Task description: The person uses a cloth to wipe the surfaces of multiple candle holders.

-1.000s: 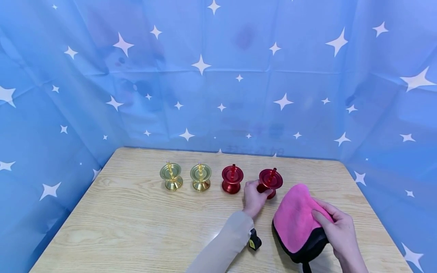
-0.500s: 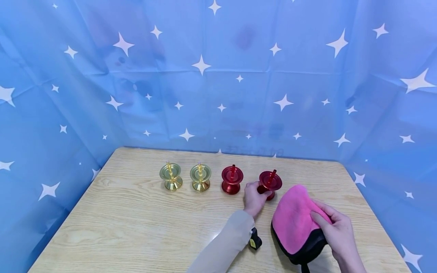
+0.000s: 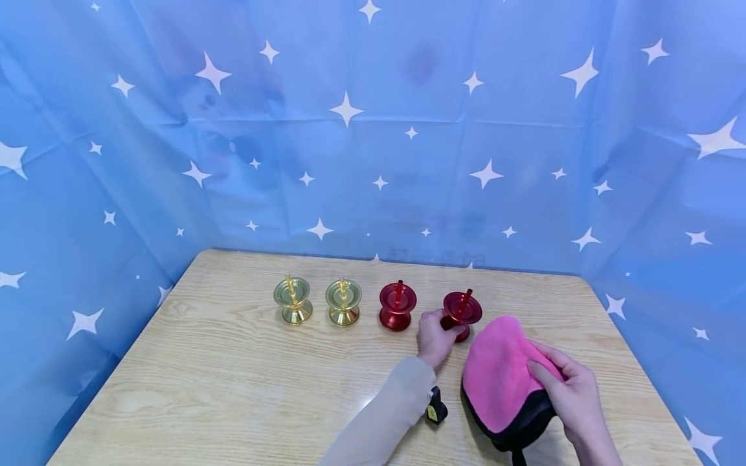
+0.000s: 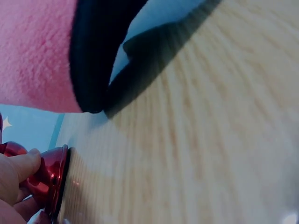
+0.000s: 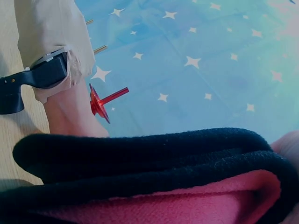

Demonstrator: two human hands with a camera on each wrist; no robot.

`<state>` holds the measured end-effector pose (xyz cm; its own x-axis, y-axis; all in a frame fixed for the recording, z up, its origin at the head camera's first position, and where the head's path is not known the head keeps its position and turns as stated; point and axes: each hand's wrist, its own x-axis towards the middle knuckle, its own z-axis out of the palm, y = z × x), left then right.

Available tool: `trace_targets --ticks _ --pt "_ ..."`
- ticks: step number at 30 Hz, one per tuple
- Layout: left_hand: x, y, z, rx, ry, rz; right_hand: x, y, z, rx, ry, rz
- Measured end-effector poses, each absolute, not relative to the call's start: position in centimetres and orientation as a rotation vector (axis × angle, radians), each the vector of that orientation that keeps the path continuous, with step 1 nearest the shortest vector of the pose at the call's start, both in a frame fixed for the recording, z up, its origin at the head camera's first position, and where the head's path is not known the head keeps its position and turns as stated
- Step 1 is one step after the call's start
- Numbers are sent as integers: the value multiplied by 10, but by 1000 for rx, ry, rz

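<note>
My left hand (image 3: 436, 340) grips the stem of the rightmost red candle holder (image 3: 463, 307), a dish with an upright post on a flared base. In the left wrist view its red base (image 4: 52, 175) stands at the wood, with the thumb on its waist. To the right, my right hand (image 3: 577, 395) pinches the edge of a pink fleece piece (image 3: 498, 372), thumb in front and fingers behind. Black trim and a dark tail edge its lower side. The right wrist view shows its black trim (image 5: 149, 156) in folds and hides most of that hand.
Another red candle holder (image 3: 397, 305) and two gold ones (image 3: 342, 301) stand in a row to the left. A black wrist device (image 3: 436, 406) juts from the left sleeve. The wooden table (image 3: 233, 388) ends at a blue star-patterned curtain (image 3: 373, 149).
The fleece piece and my right hand have shifted slightly left. My left hand stays on the rightmost red candle holder, and the other holders stand as before.
</note>
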<state>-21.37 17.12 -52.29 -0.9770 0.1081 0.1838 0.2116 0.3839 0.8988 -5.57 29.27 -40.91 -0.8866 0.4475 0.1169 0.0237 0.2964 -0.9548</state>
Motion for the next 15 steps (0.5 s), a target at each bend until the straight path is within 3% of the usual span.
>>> trace_targets --ticks 15 --pt "-206 162 -514 -287 -2620 -1648 -59 293 -405 -471 -2213 1685"
